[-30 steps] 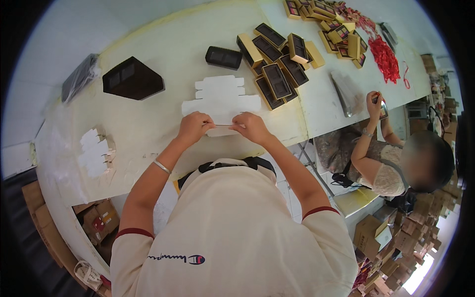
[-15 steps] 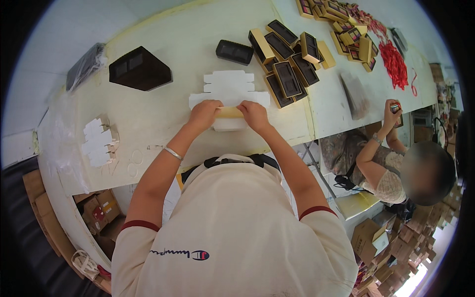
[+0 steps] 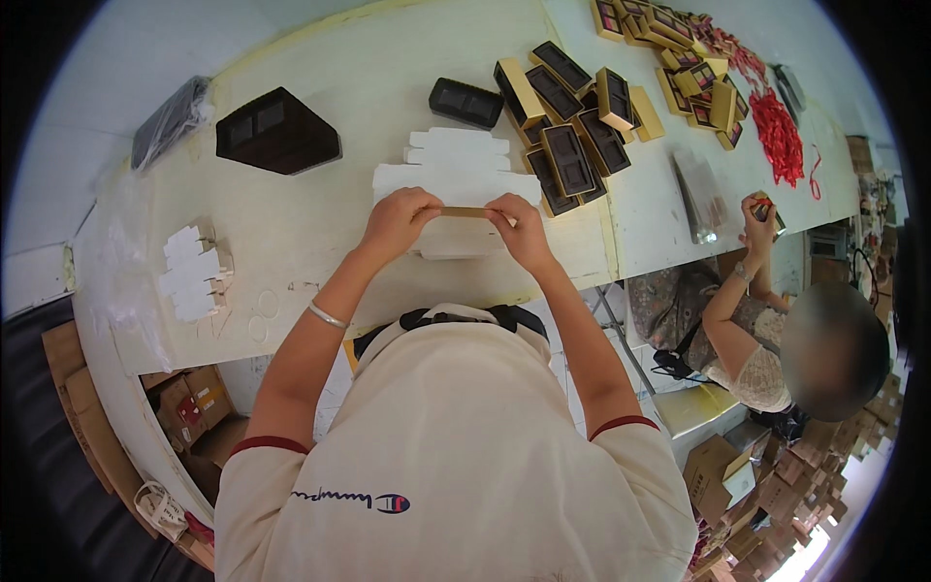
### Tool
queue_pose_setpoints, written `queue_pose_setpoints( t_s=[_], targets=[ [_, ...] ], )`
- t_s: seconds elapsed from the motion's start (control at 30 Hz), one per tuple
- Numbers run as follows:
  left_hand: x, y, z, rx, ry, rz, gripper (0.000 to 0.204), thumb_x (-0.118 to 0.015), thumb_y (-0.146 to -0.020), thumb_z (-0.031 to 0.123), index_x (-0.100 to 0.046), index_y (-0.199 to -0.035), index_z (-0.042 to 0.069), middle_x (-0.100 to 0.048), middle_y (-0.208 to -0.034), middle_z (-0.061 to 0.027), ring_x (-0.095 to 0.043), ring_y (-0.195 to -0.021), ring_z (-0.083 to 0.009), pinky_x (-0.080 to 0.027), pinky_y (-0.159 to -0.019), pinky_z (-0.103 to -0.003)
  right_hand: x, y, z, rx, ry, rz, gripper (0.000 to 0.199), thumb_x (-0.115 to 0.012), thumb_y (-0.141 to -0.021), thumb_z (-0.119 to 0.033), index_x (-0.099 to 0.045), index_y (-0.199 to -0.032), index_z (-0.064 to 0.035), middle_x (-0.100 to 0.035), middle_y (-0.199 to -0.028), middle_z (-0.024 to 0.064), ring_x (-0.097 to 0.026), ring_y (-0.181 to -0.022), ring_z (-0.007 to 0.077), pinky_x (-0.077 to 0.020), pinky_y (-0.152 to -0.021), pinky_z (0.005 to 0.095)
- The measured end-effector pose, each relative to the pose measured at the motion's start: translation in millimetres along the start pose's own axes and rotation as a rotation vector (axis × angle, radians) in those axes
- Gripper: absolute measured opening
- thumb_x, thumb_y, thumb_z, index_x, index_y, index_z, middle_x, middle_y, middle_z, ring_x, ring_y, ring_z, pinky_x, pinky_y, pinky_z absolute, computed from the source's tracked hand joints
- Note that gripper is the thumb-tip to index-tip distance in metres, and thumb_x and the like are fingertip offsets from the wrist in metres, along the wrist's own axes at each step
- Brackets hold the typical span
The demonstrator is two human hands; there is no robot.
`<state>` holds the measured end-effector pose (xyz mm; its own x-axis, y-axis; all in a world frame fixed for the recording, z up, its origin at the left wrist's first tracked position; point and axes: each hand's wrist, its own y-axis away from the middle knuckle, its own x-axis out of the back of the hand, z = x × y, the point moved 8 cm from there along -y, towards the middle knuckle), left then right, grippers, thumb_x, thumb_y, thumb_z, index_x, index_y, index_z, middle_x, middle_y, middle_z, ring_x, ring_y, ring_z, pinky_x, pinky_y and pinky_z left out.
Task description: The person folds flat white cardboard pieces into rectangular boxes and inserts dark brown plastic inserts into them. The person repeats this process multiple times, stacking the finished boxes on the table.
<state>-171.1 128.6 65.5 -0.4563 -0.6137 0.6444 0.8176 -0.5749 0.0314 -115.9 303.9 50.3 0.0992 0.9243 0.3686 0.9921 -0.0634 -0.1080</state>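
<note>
A box blank (image 3: 456,155), white on its upper face with tabs along its edges, lies spread on the table in front of me. My left hand (image 3: 400,221) pinches it at the left of a crease, and my right hand (image 3: 524,235) pinches the same crease at the right. Between the thumbs a narrow gold strip shows where the card is folded up. The near part of the blank rests below the strip. Just beyond it sits a single black tray insert (image 3: 465,103). The fingertips under the card are hidden.
Gold boxes with black inserts (image 3: 572,155) are heaped at right. A stack of black inserts (image 3: 276,131) stands left, above more white blanks (image 3: 192,276). Clear sleeves (image 3: 696,199) and red ribbon (image 3: 776,136) lie farther right, where a co-worker's hands (image 3: 759,223) hold a small item.
Both hands have moved slightly up and apart along the crease. The gold strip between them looks narrower. The co-worker's hands have shifted a little.
</note>
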Motion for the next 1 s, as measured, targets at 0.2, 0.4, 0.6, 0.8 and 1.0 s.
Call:
queue_pose_setpoints(
  t_s=[0.2, 0.4, 0.6, 0.8, 1.0],
  targets=[
    [-18, 29, -20, -0.006, -0.005, 0.068, 0.012, -0.064, -0.083, 0.013, -0.065, -0.093, 0.007, -0.064, -0.082, -0.0085, -0.061, -0.078, -0.023, -0.049, -0.069, -0.033, -14, 19, 2, 0.171, 0.18, -0.066, 0.006, -0.064, -0.078, -0.004, -0.065, -0.084, -0.0035, -0.064, -0.078, 0.0124, -0.058, -0.074, 0.0309, -0.0456, -0.068, 0.0402],
    [-27, 33, 8, -0.233, -0.53, 0.187, 0.032, -0.067, -0.077, 0.017, -0.059, -0.108, 0.01, -0.059, -0.104, -0.005, -0.054, -0.101, -0.0212, -0.041, -0.088, -0.036, -29, 6, 43, -0.243, 0.233, -0.018, 0.016, -0.067, -0.079, -0.015, -0.062, -0.09, -0.0045, -0.064, -0.07, 0.0131, -0.062, -0.068, 0.0304, -0.0471, -0.063, 0.0398],
    [-43, 33, 4, -0.383, -0.539, 0.123, 0.024, -0.065, -0.076, 0.012, -0.062, -0.099, 0.008, -0.059, -0.102, -0.0038, -0.054, -0.097, -0.0213, -0.043, -0.084, -0.036, -33, -4, 65, -0.415, 0.198, -0.144, 0.025, -0.07, -0.076, -0.018, -0.06, -0.096, -0.007, -0.064, -0.074, 0.0115, -0.063, -0.074, 0.0265, -0.0475, -0.067, 0.0381],
    [-41, 20, -8, -0.245, -0.281, 0.089, 0.009, -0.061, -0.078, 0.012, -0.065, -0.084, 0.007, -0.06, -0.086, -0.0048, -0.056, -0.083, -0.0235, -0.047, -0.071, -0.036, -41, 20, -21, 0.327, 0.795, -0.003, 0.022, -0.069, -0.074, -0.021, -0.062, -0.09, -0.0069, -0.057, -0.097, 0.0079, -0.051, -0.102, 0.0238, -0.0387, -0.085, 0.0428],
    [-46, -2, -30, 0.005, -0.314, -0.043, 0.009, -0.063, -0.08, 0.014, -0.068, -0.081, 0.008, -0.059, -0.083, -0.0062, -0.055, -0.083, -0.0259, -0.045, -0.073, -0.039, -60, -1, 14, 0.125, 0.815, -0.248, 0.013, -0.062, -0.08, -0.018, -0.062, -0.078, -0.0058, -0.061, -0.088, 0.0097, -0.058, -0.091, 0.026, -0.0423, -0.079, 0.0418]
  ],
)
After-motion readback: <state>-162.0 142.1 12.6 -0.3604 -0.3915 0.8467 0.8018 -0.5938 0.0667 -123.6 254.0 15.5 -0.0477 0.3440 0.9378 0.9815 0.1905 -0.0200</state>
